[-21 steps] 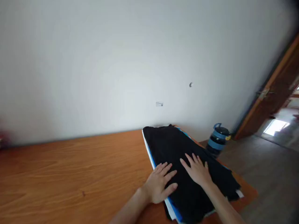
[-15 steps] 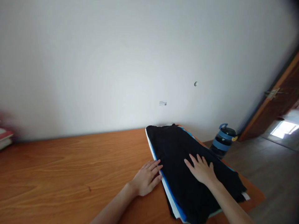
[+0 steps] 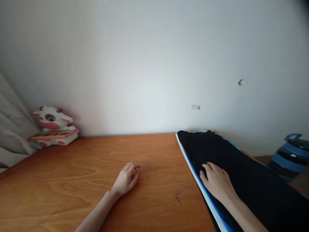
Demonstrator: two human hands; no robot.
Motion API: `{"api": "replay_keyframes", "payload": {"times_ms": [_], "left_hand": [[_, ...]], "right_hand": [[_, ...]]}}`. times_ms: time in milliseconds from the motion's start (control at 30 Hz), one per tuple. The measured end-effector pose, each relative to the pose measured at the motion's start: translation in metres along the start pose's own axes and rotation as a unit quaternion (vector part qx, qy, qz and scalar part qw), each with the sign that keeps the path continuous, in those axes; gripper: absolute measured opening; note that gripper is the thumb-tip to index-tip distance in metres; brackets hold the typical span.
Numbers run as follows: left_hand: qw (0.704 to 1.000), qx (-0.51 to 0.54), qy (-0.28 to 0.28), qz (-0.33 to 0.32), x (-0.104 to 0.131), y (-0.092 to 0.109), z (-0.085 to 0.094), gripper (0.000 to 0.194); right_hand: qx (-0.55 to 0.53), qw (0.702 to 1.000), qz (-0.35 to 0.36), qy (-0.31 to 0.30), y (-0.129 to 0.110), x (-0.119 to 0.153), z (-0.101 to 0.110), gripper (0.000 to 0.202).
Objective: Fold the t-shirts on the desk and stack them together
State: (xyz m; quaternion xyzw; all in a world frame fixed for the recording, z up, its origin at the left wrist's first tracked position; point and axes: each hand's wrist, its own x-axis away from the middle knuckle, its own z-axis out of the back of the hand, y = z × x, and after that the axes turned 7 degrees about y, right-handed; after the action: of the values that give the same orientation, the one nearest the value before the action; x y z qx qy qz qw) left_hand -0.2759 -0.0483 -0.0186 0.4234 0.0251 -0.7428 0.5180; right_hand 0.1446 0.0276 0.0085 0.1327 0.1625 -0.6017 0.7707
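A flat stack of folded clothes lies along the right part of the wooden table, with a black garment [image 3: 224, 151] on top. White and blue layers [image 3: 202, 188] show along its left edge. My right hand [image 3: 217, 182] rests on the black garment near that edge, palm down, fingers slightly bent and apart, gripping nothing. Left of the stack, my left hand [image 3: 126, 178] is over bare wood, holding nothing; its fingers curl loosely with a gap to the thumb. The near end of the stack runs out of view.
The wooden table [image 3: 96, 164] reaches back to a white wall. A toy cow with a coloured keyboard [image 3: 56, 129] sits at the back left, beside a pale curtain [image 3: 12, 119]. Beyond the stack on the right stands a dark bottle with blue bands [image 3: 289, 158].
My left hand has left the stack's edge and moved left over the table. My right hand now lies closer to the stack's left edge. The view has turned left, bringing in the toy.
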Motion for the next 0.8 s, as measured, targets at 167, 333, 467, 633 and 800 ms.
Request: {"api": "replay_keyframes", "payload": {"times_ms": [167, 333, 467, 633, 800], "left_hand": [[0.994, -0.044, 0.052, 0.080, 0.019, -0.048, 0.035, 0.017], [0.976, -0.040, 0.047, 0.210, 0.033, -0.070, 0.046, 0.022], [0.959, -0.051, 0.009, 0.277, 0.033, -0.067, 0.045, 0.031], [0.969, -0.116, -0.085, 0.203, 0.033, -0.057, 0.041, 0.033], [0.972, -0.118, -0.095, 0.178, 0.036, -0.053, 0.040, 0.031]], "right_hand": [[-0.211, 0.971, 0.093, 0.060, -0.102, -0.029, -0.019, 0.027], [-0.304, 0.948, 0.064, 0.065, -0.178, -0.035, -0.057, 0.039], [-0.275, 0.956, 0.075, 0.065, -0.192, -0.025, -0.080, 0.047], [-0.271, 0.955, 0.094, 0.067, -0.185, -0.021, -0.087, 0.046], [-0.274, 0.960, 0.054, 0.013, -0.182, -0.023, -0.085, 0.040]]}}
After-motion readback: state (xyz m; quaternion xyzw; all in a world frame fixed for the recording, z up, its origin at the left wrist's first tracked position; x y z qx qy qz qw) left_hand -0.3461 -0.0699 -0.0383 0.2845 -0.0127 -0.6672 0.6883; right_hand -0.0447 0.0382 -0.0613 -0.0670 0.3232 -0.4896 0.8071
